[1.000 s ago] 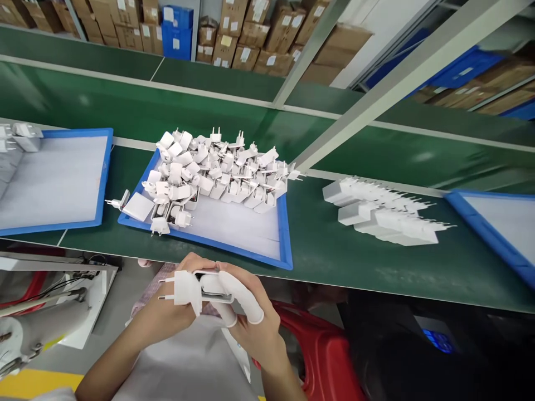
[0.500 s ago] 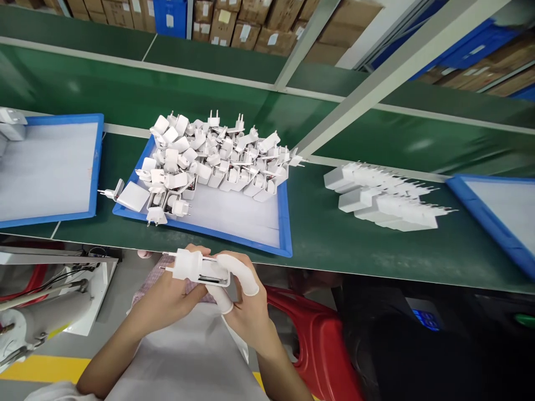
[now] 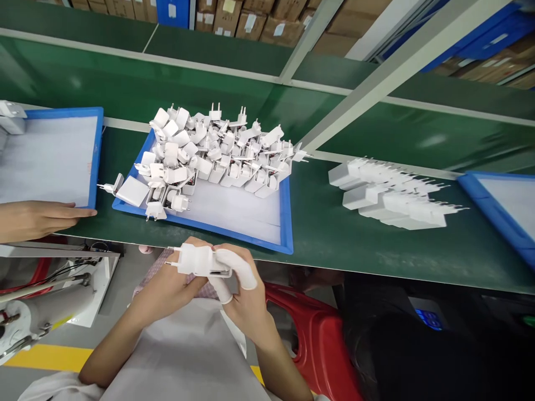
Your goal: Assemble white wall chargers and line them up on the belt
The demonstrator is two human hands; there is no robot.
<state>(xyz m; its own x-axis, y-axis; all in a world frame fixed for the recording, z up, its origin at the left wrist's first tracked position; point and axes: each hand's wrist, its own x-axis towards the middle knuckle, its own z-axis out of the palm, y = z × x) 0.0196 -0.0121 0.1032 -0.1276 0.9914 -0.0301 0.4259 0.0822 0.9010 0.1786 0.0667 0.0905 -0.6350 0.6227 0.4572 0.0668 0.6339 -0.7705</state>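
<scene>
A white power adapter (image 3: 195, 260) with a two-pin plug is held above my lap, just off the bench's front edge, its pins pointing left. My left hand (image 3: 165, 292) is closed around its underside and far side, fingers partly hidden behind it. White finger cots cover the thumb and index finger of my right hand (image 3: 249, 309), which pinches the adapter's right end. A narrow dark opening shows in the casing beside those fingers. Beyond my hands, a blue-rimmed tray (image 3: 288, 223) bears a heap of similar white adapters (image 3: 217, 150), several with open casings.
A co-worker's hand (image 3: 37, 220) rests on the front rim of another blue tray (image 3: 97, 161) at left. White adapters (image 3: 393, 195) stand in rows to the right, before a third blue tray (image 3: 493, 214). A slanting post (image 3: 397, 67) crosses above. A red stool (image 3: 326, 340) is below.
Less of the adapter's open interior shows; its upper white face now covers most of it. A co-worker's hand has come in at the left tray. The view has shifted slightly.
</scene>
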